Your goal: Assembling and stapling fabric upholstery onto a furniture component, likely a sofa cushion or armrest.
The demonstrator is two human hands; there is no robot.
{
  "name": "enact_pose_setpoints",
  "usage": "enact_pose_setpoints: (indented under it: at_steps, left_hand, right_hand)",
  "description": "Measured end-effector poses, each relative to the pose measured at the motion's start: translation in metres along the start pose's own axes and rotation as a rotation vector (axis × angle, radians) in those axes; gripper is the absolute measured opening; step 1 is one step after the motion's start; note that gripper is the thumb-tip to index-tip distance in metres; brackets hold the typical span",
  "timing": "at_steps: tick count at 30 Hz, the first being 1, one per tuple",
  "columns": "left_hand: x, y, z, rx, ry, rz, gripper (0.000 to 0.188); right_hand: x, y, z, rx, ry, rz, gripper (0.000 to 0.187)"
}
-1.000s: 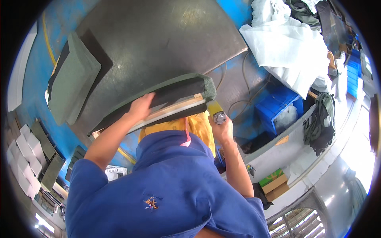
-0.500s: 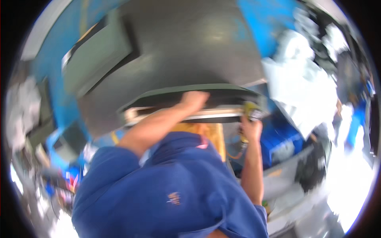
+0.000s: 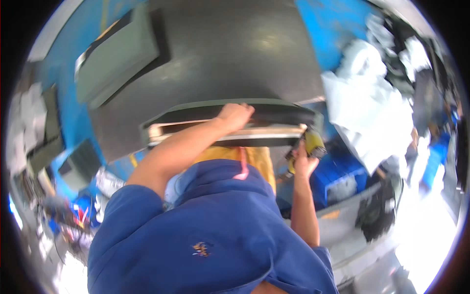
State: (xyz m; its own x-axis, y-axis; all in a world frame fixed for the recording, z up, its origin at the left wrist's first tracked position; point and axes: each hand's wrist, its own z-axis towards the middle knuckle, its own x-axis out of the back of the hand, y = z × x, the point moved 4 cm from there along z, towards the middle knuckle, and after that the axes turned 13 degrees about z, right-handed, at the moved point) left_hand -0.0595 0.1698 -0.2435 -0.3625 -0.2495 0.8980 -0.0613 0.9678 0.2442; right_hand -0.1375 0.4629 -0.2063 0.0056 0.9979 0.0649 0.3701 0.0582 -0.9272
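An upholstered panel (image 3: 196, 109) with dark green-black covering and a pale wooden frame (image 3: 267, 131) stands edge-on at the near side of the dark tabletop. Across its middle reaches my left hand (image 3: 236, 116), its fingers closed at the dark covering; what the fingertips pinch is partly hidden. At the panel's right end, my right hand (image 3: 306, 164) is wrapped round a yellow and black staple gun (image 3: 313, 143). The tool's head is against or very close to the right end of the wooden frame; I cannot tell which.
A second green panel (image 3: 120, 61) lies on the dark tabletop (image 3: 235, 54) at the far left. White plastic sheeting (image 3: 367, 98) hangs at the right, above a blue crate (image 3: 338, 174). Blue flooring (image 3: 323, 29) shows beyond the table.
The panel has shifted slightly up and left in view, my left hand with it. My right hand has tilted the staple gun, whose yellow body shows more now.
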Motion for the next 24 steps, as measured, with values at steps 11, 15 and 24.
enact_pose_setpoints:
  at_steps: [11, 15, 24]
  left_hand:
    - [0.022, 0.075, 0.095, -0.509, -0.106, 0.128, 0.016]
    - [0.008, 0.092, 0.082, -0.400, -0.153, 0.119, 0.018]
    - [-0.004, 0.121, 0.131, -0.479, -0.042, -0.013, 0.015]
  right_hand:
    - [0.022, 0.004, 0.019, -0.174, 0.063, -0.273, 0.028]
    - [0.024, 0.016, 0.012, -0.099, 0.047, -0.283, 0.025]
    - [0.015, 0.015, 0.006, -0.141, -0.004, -0.104, 0.015]
